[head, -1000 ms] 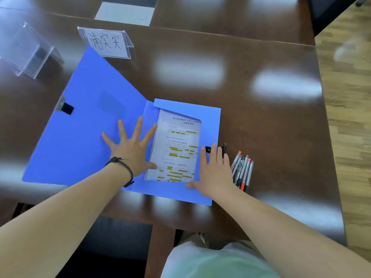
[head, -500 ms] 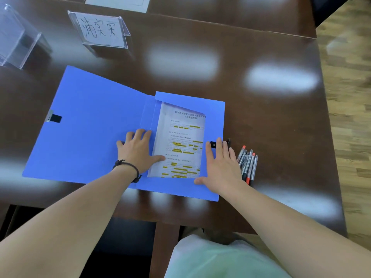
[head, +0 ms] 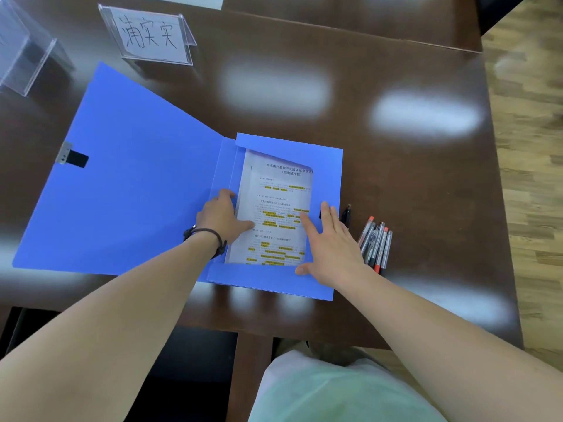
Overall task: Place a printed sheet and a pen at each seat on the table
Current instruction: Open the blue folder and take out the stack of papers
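So the left hand (head: pixel 224 219) was spread flat on the open cover of the blue folder (head: pixel 137 184) a second ago, and now it's slid over to the left edge of the printed sheets (head: pixel 274 214), fingers curled down at that edge with the thumb lying across the paper. Can't quite tell if the fingertips have got under the top sheet yet, they're hidden behind the knuckles. The right hand (head: pixel 332 245) has crept in too: fingers straight and a bit apart, index fingertip now on the page, palm pressing the folder's right flap down. The sheets are all still tucked in the folder pocket, and the pens (head: pixel 376 243) sit in a bunch just right of the folder on the table (head: pixel 426 184). Looks like the first sheet is about to be pulled out, probably for the seat with the name card (head: pixel 150 36). Nothing handed out here yet.
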